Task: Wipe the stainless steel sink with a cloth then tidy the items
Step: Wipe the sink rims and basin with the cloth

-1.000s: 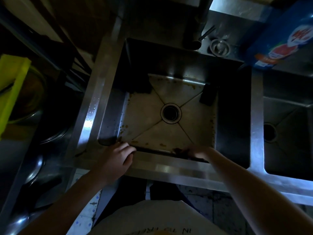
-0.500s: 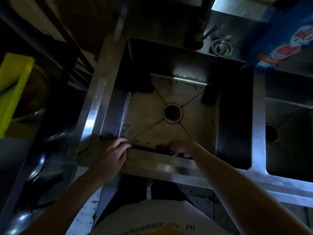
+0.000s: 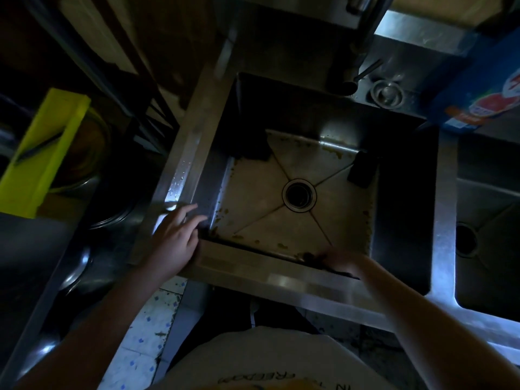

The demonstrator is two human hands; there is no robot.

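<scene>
1. Stainless steel sink, centre of frame: a square basin sunk in the worktop, with brown residue along the floor edges. It is rigid and probably slick, so it needs bracing at the rim, not holding.
2. Second basin, right edge.
3. Yellow-green board, upper left, and blue packet, upper right: likely among the items to tidy.
4. Left grip, lower left of the basin: fingers spread and nearly straight, resting on the near-left rim corner and holding nothing.
5. Right grip, lower centre-right: it lies on the cloth at the near inner edge. The dim light hides whether the fingers curl round it.
6. Cloth: a dark clump against the near rim, under and just left of the right grip. It is judged soft, light and limp, best bunched in the palm and pressed down firmly.
7. Drain, centre of the basin floor.
8. Dark block, upper-right floor corner.
</scene>
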